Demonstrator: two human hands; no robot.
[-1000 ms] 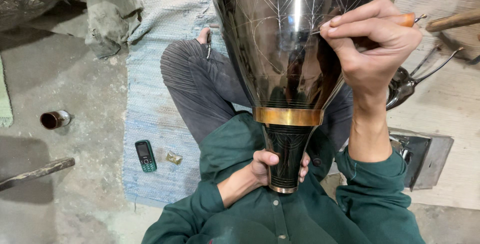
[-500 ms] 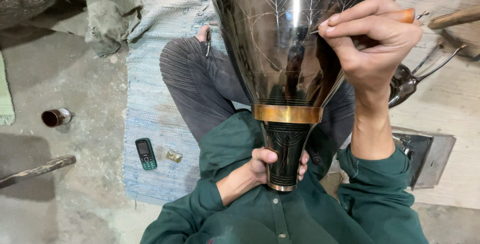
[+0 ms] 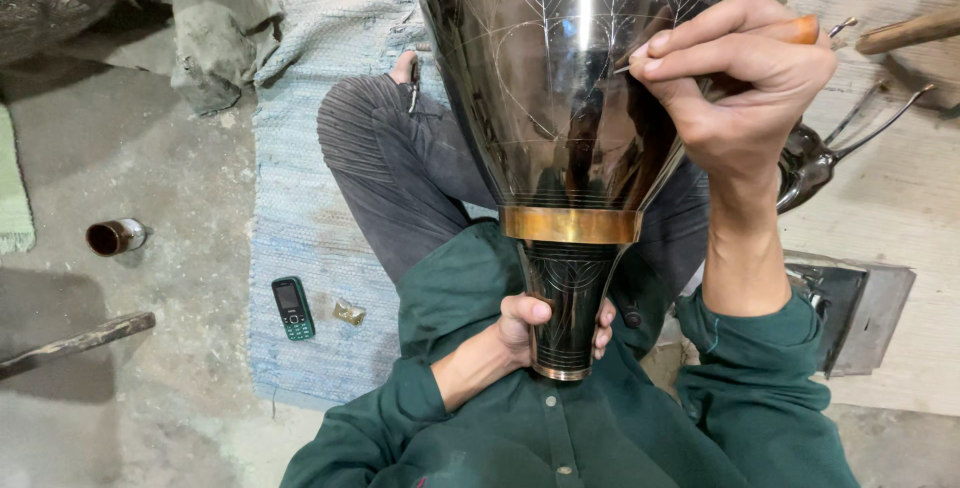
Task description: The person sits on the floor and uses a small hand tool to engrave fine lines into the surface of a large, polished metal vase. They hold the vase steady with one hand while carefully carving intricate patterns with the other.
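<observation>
Engraving stage: right hand pinched an orange-handled scribing tool against the dark metal vase resting in the lap; left hand gripped its narrow foot. Continuing the line probably demanded steady pressure.

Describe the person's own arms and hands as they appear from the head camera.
Both arms wear dark green long sleeves pushed up to mid-forearm, part of a buttoned dark green shirt. The left hand and right hand are bare: no gloves, rings, watch or bands visible. The fingers show short, plain nails.
</observation>
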